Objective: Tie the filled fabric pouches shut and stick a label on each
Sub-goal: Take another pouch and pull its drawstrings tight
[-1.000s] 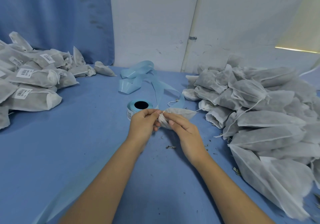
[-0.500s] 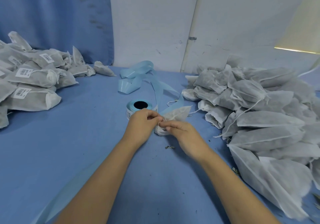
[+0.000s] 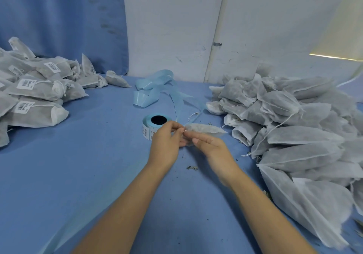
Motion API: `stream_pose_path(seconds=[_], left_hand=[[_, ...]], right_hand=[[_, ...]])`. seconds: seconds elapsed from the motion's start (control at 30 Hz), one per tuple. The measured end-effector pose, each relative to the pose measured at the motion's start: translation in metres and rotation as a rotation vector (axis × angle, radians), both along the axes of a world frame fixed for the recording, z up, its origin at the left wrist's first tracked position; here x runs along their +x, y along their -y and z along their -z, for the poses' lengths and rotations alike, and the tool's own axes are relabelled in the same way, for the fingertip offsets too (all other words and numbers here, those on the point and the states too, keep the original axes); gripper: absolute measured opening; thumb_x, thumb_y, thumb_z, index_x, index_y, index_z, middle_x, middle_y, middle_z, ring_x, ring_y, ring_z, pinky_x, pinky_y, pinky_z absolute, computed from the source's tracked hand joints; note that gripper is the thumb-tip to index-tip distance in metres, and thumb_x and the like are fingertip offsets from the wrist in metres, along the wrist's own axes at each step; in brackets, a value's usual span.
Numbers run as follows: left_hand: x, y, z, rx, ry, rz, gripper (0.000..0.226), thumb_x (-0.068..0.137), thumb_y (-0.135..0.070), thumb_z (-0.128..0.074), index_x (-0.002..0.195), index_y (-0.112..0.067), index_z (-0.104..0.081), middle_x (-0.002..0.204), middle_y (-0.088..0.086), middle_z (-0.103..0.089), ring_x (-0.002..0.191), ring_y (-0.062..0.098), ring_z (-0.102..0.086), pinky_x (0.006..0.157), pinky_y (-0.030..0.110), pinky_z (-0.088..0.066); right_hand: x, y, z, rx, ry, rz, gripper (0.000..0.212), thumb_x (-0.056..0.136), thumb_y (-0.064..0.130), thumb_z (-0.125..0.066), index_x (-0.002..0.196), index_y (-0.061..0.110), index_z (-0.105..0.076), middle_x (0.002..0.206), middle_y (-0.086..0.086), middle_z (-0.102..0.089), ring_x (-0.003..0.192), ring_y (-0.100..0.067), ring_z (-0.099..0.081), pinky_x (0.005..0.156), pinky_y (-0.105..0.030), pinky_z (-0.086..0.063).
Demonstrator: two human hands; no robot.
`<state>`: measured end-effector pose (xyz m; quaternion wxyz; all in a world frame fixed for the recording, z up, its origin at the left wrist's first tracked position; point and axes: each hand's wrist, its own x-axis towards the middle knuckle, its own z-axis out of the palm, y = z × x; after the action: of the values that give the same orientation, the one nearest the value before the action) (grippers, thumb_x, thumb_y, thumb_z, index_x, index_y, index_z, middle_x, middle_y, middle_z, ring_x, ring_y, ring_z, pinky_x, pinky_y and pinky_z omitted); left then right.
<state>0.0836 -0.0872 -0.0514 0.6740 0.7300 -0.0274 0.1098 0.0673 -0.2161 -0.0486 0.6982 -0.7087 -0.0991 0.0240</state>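
A small white fabric pouch (image 3: pixel 206 129) lies just above the blue surface (image 3: pixel 78 175) at the centre, between the two hands. It is thin, see-through cloth with dark loose filling showing grey inside. Its gathered neck points left and its flat end points right, toward the heap of unlabelled pouches (image 3: pixel 294 128). The left hand (image 3: pixel 167 143) has its fingers (image 3: pixel 173 125) curled, thumb and forefinger pinched together at the pouch's neck. The right hand (image 3: pixel 213 148) lies over the near side of the neck. It is smeared by motion, so whether its fingers are clamped on the cloth or only touching it cannot be told. Just behind the left hand stands the label roll (image 3: pixel 154 125), touching neither hand. A stack of labelled pouches (image 3: pixel 37 94) lies far left.
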Motion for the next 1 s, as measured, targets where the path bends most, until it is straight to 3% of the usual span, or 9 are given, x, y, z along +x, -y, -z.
stream_pose_path(seconds=[0.1,0.2,0.3,0.5,0.8,0.9,1.0], left_hand=[[0.000,-0.004,0.007,0.112,0.068,0.009,0.012,0.098,-0.010,-0.049,0.091,-0.011,-0.059,0.092,0.005,-0.069,0.073,0.008,-0.066,0.071,0.020,-0.055],[-0.001,-0.006,0.009,0.158,0.108,0.015,0.014,0.098,-0.011,-0.049,0.089,-0.016,-0.059,0.084,-0.001,-0.069,0.074,0.007,-0.065,0.073,0.019,-0.053],[-0.002,-0.006,0.009,0.139,0.119,0.027,0.018,0.098,-0.012,-0.049,0.087,-0.022,-0.059,0.080,-0.007,-0.068,0.073,0.006,-0.066,0.072,0.016,-0.053],[-0.002,-0.004,0.008,0.113,0.115,0.031,0.014,0.097,-0.011,-0.051,0.092,-0.016,-0.063,0.082,-0.006,-0.069,0.068,0.004,-0.067,0.069,0.015,-0.054],[-0.004,-0.005,0.009,0.107,0.085,0.016,0.024,0.095,-0.009,-0.052,0.082,-0.027,-0.061,0.077,-0.010,-0.068,0.066,0.000,-0.065,0.066,0.011,-0.050],[-0.005,-0.003,0.010,0.270,0.106,0.001,0.026,0.089,-0.005,-0.054,0.085,-0.031,-0.057,0.087,-0.016,-0.063,0.075,-0.003,-0.058,0.067,0.006,-0.042],[-0.005,-0.001,0.014,0.593,0.192,-0.065,0.023,0.085,-0.010,-0.058,0.099,-0.028,-0.060,0.097,-0.016,-0.059,0.082,0.004,-0.049,0.070,0.020,-0.041]], right_hand=[[0.001,0.006,-0.001,0.006,-0.029,-0.040,0.031,0.098,0.003,-0.042,0.115,0.010,-0.068,0.114,-0.002,-0.071,0.115,-0.011,-0.062,0.103,-0.024,-0.041],[0.001,0.012,-0.002,0.056,-0.062,-0.070,0.033,0.099,0.006,-0.040,0.118,0.010,-0.067,0.117,0.002,-0.070,0.112,-0.007,-0.061,0.099,-0.026,-0.040],[0.002,0.018,-0.005,0.263,-0.110,-0.100,0.028,0.093,0.009,-0.048,0.113,0.008,-0.067,0.108,0.008,-0.071,0.084,0.000,-0.060,0.088,-0.022,-0.046],[0.004,0.020,-0.006,0.667,-0.204,-0.155,0.029,0.084,0.012,-0.056,0.107,0.005,-0.072,0.119,-0.003,-0.067,0.075,-0.007,-0.052,0.077,-0.020,-0.052],[0.002,0.018,-0.006,0.724,-0.247,-0.175,0.028,0.082,0.014,-0.058,0.103,0.009,-0.076,0.114,-0.001,-0.069,0.080,-0.008,-0.056,0.079,-0.021,-0.053],[0.000,0.016,-0.008,0.746,-0.300,-0.119,0.024,0.076,0.014,-0.061,0.093,0.010,-0.078,0.098,-0.001,-0.070,0.076,-0.008,-0.059,0.075,-0.020,-0.055],[-0.002,0.011,-0.008,0.714,-0.311,-0.024,0.012,0.074,0.009,-0.064,0.085,0.010,-0.070,0.080,-0.001,-0.065,0.067,-0.008,-0.059,0.063,-0.018,-0.053]])
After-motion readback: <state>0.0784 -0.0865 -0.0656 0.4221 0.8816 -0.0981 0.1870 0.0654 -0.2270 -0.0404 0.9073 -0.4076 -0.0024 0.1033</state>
